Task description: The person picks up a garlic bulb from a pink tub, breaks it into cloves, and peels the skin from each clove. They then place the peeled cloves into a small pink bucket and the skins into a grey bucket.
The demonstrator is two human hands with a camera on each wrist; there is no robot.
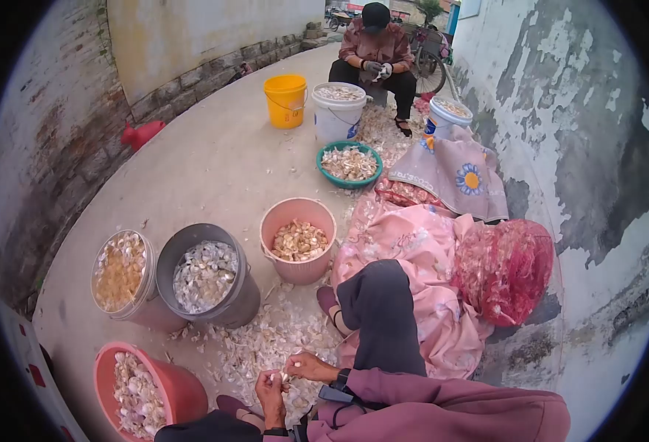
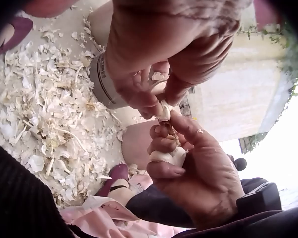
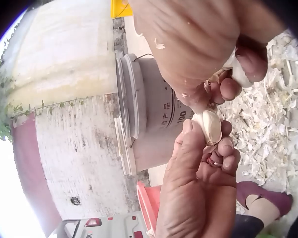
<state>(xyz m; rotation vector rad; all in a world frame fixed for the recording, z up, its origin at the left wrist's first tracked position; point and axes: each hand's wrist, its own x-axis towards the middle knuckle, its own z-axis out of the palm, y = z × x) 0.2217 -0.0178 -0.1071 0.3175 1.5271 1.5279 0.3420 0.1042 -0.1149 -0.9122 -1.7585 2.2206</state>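
In the head view the left hand [image 1: 271, 396] and right hand [image 1: 312, 366] meet above a litter of peelings [image 1: 265, 339]. Between thumb and fingers, the left hand [image 3: 188, 183] pinches a pale garlic clove [image 3: 211, 127]. The right hand's [image 3: 203, 39] fingertips touch its upper end. Other white garlic pieces [image 2: 176, 156] lie within the curled lower fingers of the right hand [image 2: 203, 173], with a brownish stem or root bit beside them. In the left wrist view, the left hand [image 2: 174, 39] is large at the top and its fingers partly cover the clove [image 2: 165, 111].
Around the feet stand a coral bucket [image 1: 181, 390], a grey bucket [image 1: 247, 302], a white bucket [image 1: 148, 306] and a pink bucket [image 1: 302, 274], all holding garlic. Pink cloth [image 1: 413, 236] and a red mesh sack [image 1: 516, 272] lie alongside. A seated person [image 1: 376, 48] works farther back.
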